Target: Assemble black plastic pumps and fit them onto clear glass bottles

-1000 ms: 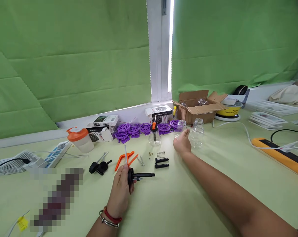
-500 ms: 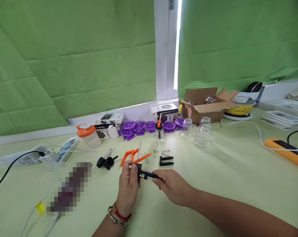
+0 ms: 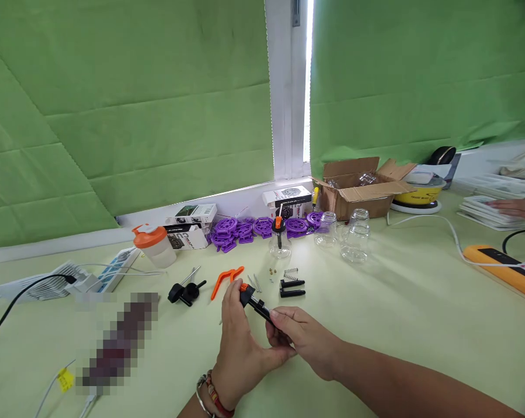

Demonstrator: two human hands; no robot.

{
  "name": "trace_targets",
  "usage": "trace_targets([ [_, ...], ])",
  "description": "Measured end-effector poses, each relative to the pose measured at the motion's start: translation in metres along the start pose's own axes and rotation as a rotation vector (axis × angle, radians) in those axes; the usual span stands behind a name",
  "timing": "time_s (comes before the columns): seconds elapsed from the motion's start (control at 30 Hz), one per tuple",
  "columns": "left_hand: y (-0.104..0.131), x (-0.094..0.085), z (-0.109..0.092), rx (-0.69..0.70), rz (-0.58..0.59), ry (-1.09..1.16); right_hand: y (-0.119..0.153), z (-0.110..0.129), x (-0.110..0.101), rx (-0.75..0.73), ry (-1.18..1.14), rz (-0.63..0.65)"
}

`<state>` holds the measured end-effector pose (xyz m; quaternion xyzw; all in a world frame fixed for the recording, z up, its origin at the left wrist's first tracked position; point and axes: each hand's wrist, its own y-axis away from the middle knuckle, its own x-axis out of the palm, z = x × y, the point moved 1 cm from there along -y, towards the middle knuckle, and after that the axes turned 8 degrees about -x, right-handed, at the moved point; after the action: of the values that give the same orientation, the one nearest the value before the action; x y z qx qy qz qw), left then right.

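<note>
My right hand (image 3: 304, 337) is closed around the black tube of a small assembly (image 3: 259, 306), which slants up to the left. Its wider black cap has an orange part (image 3: 244, 287) at the end. My left hand (image 3: 245, 348) has its fingertips at the cap and its thumb stretched toward my right fingers; the palm is spread. Beyond the hands lie an orange trigger-shaped piece (image 3: 221, 283), thin metal rods (image 3: 256, 283), springs (image 3: 291, 273) and two black tubes (image 3: 292, 292). Two black caps with rods (image 3: 187, 292) lie to the left.
Glass jars (image 3: 355, 247), one bearing a black and orange top, stand behind. Purple parts (image 3: 223, 234), white boxes (image 3: 191, 237) and an open carton (image 3: 362, 200) line the wall. An orange-lidded cup (image 3: 155, 247) stands left. Another person's hand (image 3: 521, 207) touches white cards at the right.
The assembly has tilted, and an orange part now shows at its cap. My left hand has opened out, with its thumb toward my right hand. Another person's hand has appeared at the right.
</note>
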<state>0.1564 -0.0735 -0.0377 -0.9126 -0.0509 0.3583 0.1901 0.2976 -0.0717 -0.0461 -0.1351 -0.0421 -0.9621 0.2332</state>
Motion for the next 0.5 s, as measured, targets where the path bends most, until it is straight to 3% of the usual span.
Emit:
trace_targets([
  [0.2,0.002,0.012,0.005,-0.099,-0.080,-0.176,-0.002,-0.008,-0.004,0.067,-0.015,-0.004],
  [0.5,0.000,0.016,0.012,-0.147,-0.009,-0.157,-0.006,-0.012,-0.010,0.158,-0.087,-0.055],
])
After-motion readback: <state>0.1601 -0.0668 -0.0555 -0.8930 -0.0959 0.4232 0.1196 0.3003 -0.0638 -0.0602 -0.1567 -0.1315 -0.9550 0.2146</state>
